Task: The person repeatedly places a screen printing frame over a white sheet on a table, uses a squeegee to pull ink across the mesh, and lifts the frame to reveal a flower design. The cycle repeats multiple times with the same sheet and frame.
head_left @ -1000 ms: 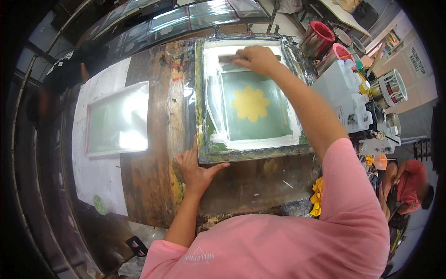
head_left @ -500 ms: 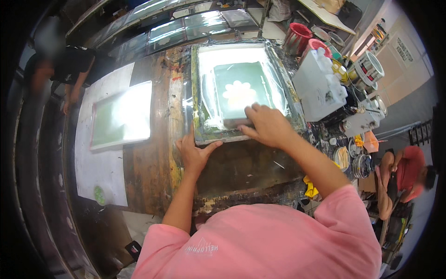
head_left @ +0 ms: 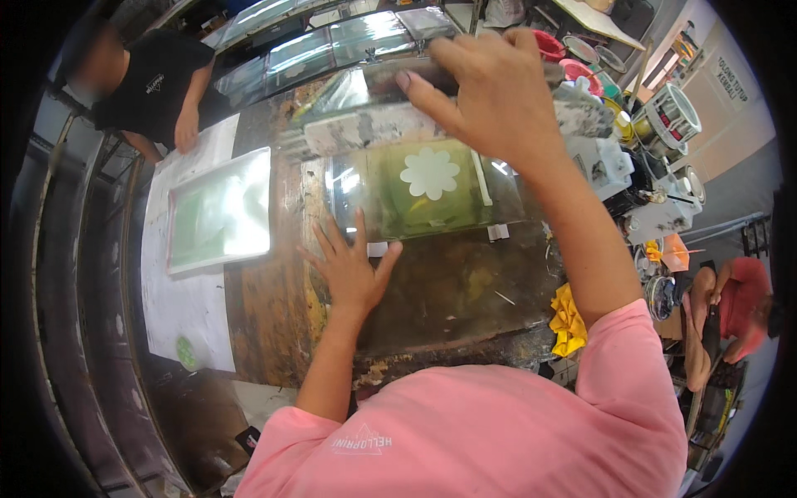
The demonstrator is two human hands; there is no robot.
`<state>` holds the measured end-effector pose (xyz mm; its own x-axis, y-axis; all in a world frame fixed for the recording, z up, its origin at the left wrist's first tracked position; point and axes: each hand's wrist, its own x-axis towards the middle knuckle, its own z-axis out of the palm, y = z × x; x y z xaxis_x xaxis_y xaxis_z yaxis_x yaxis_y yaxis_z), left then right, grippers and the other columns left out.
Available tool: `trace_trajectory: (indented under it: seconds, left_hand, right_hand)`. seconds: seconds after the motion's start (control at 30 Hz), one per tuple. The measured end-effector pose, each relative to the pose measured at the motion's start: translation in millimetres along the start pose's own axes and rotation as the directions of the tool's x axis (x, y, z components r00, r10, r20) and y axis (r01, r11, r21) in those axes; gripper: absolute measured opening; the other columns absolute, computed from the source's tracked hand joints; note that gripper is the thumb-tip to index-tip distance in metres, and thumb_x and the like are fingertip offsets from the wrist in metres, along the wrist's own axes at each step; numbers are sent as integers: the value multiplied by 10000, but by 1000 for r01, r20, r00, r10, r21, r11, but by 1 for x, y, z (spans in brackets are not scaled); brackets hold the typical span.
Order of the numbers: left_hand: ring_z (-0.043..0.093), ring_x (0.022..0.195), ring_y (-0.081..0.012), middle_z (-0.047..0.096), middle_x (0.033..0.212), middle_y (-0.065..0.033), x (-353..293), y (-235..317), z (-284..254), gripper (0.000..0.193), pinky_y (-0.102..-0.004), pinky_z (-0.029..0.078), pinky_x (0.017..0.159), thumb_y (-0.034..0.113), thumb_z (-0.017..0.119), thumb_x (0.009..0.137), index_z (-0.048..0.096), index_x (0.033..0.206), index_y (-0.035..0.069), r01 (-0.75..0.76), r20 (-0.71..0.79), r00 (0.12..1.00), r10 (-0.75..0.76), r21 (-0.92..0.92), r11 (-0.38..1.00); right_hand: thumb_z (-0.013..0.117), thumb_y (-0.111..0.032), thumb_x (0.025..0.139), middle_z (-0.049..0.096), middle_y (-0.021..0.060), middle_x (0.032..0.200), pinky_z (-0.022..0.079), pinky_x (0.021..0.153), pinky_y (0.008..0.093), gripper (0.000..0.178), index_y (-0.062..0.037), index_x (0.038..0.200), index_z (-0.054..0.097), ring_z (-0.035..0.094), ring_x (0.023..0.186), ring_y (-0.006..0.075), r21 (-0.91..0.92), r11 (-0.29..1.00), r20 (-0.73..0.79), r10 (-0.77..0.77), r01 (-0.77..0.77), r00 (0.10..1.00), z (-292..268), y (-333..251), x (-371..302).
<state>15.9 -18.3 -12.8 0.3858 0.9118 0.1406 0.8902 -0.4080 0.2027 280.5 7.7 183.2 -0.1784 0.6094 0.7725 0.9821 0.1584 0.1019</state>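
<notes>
A screen-printing frame [head_left: 365, 131] is tilted up, its smeared near edge raised above the table. My right hand [head_left: 498, 100] is bent over it with fingers curled; a dark bar-like part beneath the fingers is partly hidden. Under the frame lies a green sheet [head_left: 452, 217] with a pale flower shape [head_left: 430, 174], which looks covered by clear film. My left hand [head_left: 353, 270] is open, fingers spread, by the sheet's lower left corner and close to a small white tab [head_left: 378, 249]. Another white tab [head_left: 498, 232] sits at the lower right.
A second green sheet in clear film [head_left: 220, 212] rests on white paper [head_left: 191, 319] at left, where a co-worker's hand [head_left: 187, 129] touches the paper. Tubs [head_left: 664, 120] and jugs [head_left: 598, 166] crowd the right. A yellow cloth [head_left: 569, 324] lies at the table's right edge. Someone sits far right.
The frame has swung up from lying flat, uncovering the green sheet. My right hand has risen with it. My left hand has left the frame's corner and spread out. The co-worker has leaned in.
</notes>
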Motion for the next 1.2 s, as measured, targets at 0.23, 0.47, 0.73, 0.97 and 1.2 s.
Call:
trace_trajectory:
  seconds: [0.23,0.47,0.73,0.97,1.2]
  left_hand:
    - [333,1606,-405,466,1659,-239,17,11,5,929,-710,-19,1286,661,656,985,489,1588,-26,-59,-96,995,40,-204,977]
    - [481,1527,-375,609,1548,-208,76,-19,-27,541,-588,124,1331,215,708,1025,596,1514,12,-34,-348,925,-152,-474,880]
    - [489,1526,-339,606,1569,-156,46,-222,-25,557,-659,97,1316,242,656,1031,571,1561,97,218,-440,857,-270,-166,962]
    - [291,1616,-430,370,1715,-246,52,-297,-39,615,-722,121,1284,324,681,1020,561,1559,54,497,-424,772,-473,-62,866]
    - [342,1599,-399,489,1657,-192,8,-222,-3,527,-732,51,1292,339,566,1096,596,1510,14,245,-233,951,-202,176,953]
  right_hand:
    - [641,-476,1001,704,169,721,452,825,503,531,-24,726,684,676,701,365,88,994,79,60,-67,995,-6,21,52]
    - [642,-516,1001,698,172,719,435,796,489,556,-26,746,703,657,709,388,112,992,27,60,-62,998,-3,26,72]
    - [667,-554,999,680,141,763,429,828,474,552,-31,823,690,653,775,356,28,992,142,114,-119,983,-7,20,49]
    - [659,-578,1004,697,168,815,412,823,439,575,-21,866,700,618,758,373,10,999,-7,50,-50,999,-6,8,38]
    - [719,-464,991,720,175,919,428,855,439,457,-8,998,753,555,846,350,-10,990,140,140,-140,980,-11,1,28]
